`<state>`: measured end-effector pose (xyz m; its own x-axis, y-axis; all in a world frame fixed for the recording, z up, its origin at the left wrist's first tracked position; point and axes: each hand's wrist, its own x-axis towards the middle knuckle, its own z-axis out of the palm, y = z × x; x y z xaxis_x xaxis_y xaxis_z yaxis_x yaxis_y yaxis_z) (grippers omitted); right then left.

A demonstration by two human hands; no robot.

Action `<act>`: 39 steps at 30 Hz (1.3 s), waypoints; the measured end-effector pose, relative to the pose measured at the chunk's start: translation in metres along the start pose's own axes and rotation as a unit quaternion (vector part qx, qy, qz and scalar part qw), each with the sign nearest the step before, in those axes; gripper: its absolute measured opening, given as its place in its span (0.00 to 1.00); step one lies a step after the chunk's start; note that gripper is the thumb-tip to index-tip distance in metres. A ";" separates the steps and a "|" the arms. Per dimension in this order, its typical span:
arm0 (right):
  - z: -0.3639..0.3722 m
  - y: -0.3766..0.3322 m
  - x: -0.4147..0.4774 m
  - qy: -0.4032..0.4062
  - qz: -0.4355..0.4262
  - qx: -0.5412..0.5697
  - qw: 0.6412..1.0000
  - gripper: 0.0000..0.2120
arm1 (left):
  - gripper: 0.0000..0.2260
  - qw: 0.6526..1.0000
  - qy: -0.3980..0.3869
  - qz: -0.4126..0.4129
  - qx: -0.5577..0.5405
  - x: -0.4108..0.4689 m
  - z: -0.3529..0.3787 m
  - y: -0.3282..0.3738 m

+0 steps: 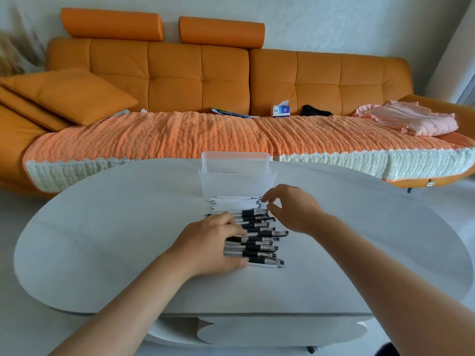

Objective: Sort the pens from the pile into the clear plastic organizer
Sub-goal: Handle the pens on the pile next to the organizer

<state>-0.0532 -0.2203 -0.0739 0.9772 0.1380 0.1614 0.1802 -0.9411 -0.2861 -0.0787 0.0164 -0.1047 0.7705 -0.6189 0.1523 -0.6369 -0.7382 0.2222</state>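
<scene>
A pile of several pens (257, 235) lies in a row on the white oval table (102, 240): black-gripped ones nearer me, thin white ones at the far end. Behind the pile stands the clear plastic organizer (236, 176), with nothing visible inside it. My left hand (213, 242) lies flat over the left ends of the black pens, fingers straight. My right hand (290, 206) hovers at the right end of the white pens, its thumb and forefinger curved close together at their tips; I cannot make out whether they pinch one.
An orange sofa (180, 80) with a woven orange throw runs behind the table. On it lie a tissue box (281, 110), a pink garment (411, 119), a dark item and an orange cushion (69, 95). A lower shelf shows under the table's near edge.
</scene>
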 end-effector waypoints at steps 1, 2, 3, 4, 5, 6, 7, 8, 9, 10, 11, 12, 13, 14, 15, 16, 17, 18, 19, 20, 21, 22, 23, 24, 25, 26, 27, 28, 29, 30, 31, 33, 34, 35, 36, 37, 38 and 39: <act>0.004 0.001 0.007 -0.002 -0.001 -0.022 1.000 0.11 | 0.30 1.000 -0.001 0.002 -0.002 0.002 0.000 0.000; 0.007 0.001 0.014 -0.004 -0.003 -0.042 0.999 0.13 | 0.30 1.000 0.001 0.002 -0.005 0.004 -0.001 -0.001; 0.010 0.000 0.020 -0.005 -0.006 -0.057 0.998 0.14 | 0.30 1.000 0.007 0.002 -0.012 0.005 -0.001 -0.003; 0.013 -0.001 0.025 -0.007 -0.010 -0.067 0.998 0.14 | 0.29 1.000 0.016 -0.002 -0.020 0.007 -0.003 -0.005; 0.016 -0.002 0.029 -0.008 -0.016 -0.077 0.997 0.14 | 0.28 0.999 0.029 -0.008 -0.028 0.009 -0.004 -0.008; 0.018 -0.003 0.034 -0.012 -0.023 -0.092 0.995 0.14 | 0.25 0.998 0.042 -0.017 -0.032 0.011 -0.005 -0.011; 0.021 -0.004 0.038 -0.015 -0.031 -0.110 0.993 0.15 | 0.21 0.998 0.056 -0.028 -0.031 0.014 -0.007 -0.015; 0.023 -0.005 0.041 -0.017 -0.038 -0.130 0.991 0.14 | 0.17 0.997 0.068 -0.040 -0.027 0.017 -0.008 -0.020; 0.025 -0.005 0.044 -0.018 -0.046 -0.150 0.987 0.14 | 0.14 0.995 0.078 -0.051 -0.022 0.020 -0.009 -0.023; 0.027 -0.005 0.047 -0.019 -0.051 -0.168 0.984 0.14 | 0.12 0.994 0.087 -0.061 -0.016 0.024 -0.010 -0.027; 0.029 -0.005 0.049 -0.018 -0.057 -0.182 0.982 0.13 | 0.11 0.993 0.094 -0.069 -0.011 0.027 -0.010 -0.030; 0.031 -0.005 0.052 -0.016 -0.059 -0.192 0.979 0.12 | 0.11 0.992 0.099 -0.075 -0.009 0.031 -0.010 -0.033; 0.033 -0.005 0.053 -0.013 -0.058 -0.203 0.977 0.11 | 0.11 0.991 0.103 -0.081 -0.012 0.034 -0.010 -0.036; 0.035 -0.004 0.054 -0.009 -0.057 -0.216 0.975 0.11 | 0.11 0.990 0.107 -0.086 -0.018 0.037 -0.010 -0.039; 0.036 -0.004 0.055 -0.003 -0.057 -0.228 0.972 0.10 | 0.11 0.989 0.112 -0.090 -0.021 0.039 -0.009 -0.041; 0.037 -0.005 0.056 0.003 -0.056 -0.234 0.971 0.10 | 0.11 0.989 0.117 -0.092 -0.019 0.042 -0.009 -0.043; 0.037 -0.005 0.056 0.007 -0.058 -0.229 0.972 0.09 | 0.10 0.988 0.123 -0.092 -0.015 0.044 -0.008 -0.044; 0.036 -0.005 0.056 0.011 -0.059 -0.216 0.975 0.08 | 0.10 0.987 0.130 -0.092 -0.010 0.046 -0.007 -0.045; 0.034 -0.005 0.055 0.014 -0.061 -0.198 0.978 0.07 | 0.10 0.986 0.140 -0.092 -0.005 0.048 -0.007 -0.046; 0.031 -0.006 0.053 0.017 -0.060 -0.182 0.981 0.07 | 0.09 0.984 0.154 -0.091 -0.001 0.049 -0.007 -0.046; 0.029 -0.006 0.052 0.021 -0.061 -0.173 0.983 0.08 | 0.09 0.981 0.173 -0.088 0.002 0.050 -0.008 -0.047; 0.027 -0.006 0.050 0.026 -0.061 -0.166 0.984 0.09 | 0.09 0.978 0.192 -0.081 0.008 0.051 -0.009 -0.047; 0.025 -0.006 0.049 0.033 -0.062 -0.155 0.985 0.09 | 0.09 0.975 0.209 -0.073 0.014 0.051 -0.009 -0.048; 0.023 -0.006 0.047 0.037 -0.060 -0.144 0.987 0.10 | 0.09 0.973 0.220 -0.066 0.018 0.052 -0.010 -0.049; 0.021 -0.007 0.044 0.038 -0.059 -0.134 0.989 0.10 | 0.09 0.972 0.225 -0.059 0.022 0.052 -0.010 -0.050; 0.020 -0.007 0.042 0.037 -0.057 -0.127 0.990 0.10 | 0.09 0.973 0.223 -0.055 0.025 0.051 -0.009 -0.050; 0.019 -0.007 0.039 0.037 -0.056 -0.121 0.990 0.10 | 0.10 0.974 0.217 -0.053 0.028 0.050 -0.008 -0.050; 0.018 -0.007 0.036 0.038 -0.055 -0.111 0.992 0.11 | 0.10 0.976 0.209 -0.052 0.028 0.049 -0.007 -0.049; 0.018 -0.007 0.033 0.042 -0.052 -0.095 0.993 0.10 | 0.10 0.978 0.202 -0.053 0.027 0.048 -0.007 -0.048; 0.017 -0.008 0.030 0.048 -0.047 -0.073 0.995 0.10 | 0.11 0.979 0.196 -0.053 0.025 0.048 -0.006 -0.046; 0.015 -0.009 0.028 0.054 -0.042 -0.048 0.997 0.09 | 0.11 0.980 0.192 -0.055 0.024 0.047 -0.007 -0.044; 0.012 -0.011 0.025 0.066 -0.033 0.010 0.997 0.07 | 0.10 0.980 0.191 -0.061 0.020 0.047 -0.009 -0.041; 0.009 -0.012 0.024 0.070 -0.031 0.032 0.997 0.07 | 0.09 0.979 0.190 -0.067 0.014 0.046 -0.010 -0.040; 0.008 -0.013 0.022 0.071 -0.031 0.045 0.996 0.07 | 0.08 0.979 0.190 -0.073 0.006 0.046 -0.011 -0.039; 0.006 -0.013 0.020 0.068 -0.033 0.051 0.996 0.08 | 0.08 0.979 0.191 -0.076 -0.002 0.046 -0.011 -0.037; 0.006 -0.014 0.017 0.060 -0.038 0.054 0.996 0.08 | 0.08 0.979 0.191 -0.077 -0.009 0.046 -0.011 -0.036; 0.005 -0.015 0.014 0.051 -0.047 0.054 0.996 0.10 | 0.08 0.979 0.190 -0.074 -0.014 0.045 -0.011 -0.034; 0.006 -0.016 0.011 0.040 -0.058 0.054 0.996 0.11 | 0.08 0.979 0.189 -0.070 -0.017 0.045 -0.011 -0.031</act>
<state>-0.0443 -0.2019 -0.0727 0.9376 0.2151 0.2731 0.3070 -0.8810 -0.3599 -0.0236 0.0142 -0.0939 0.8092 -0.3638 0.4614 -0.5274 -0.7958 0.2976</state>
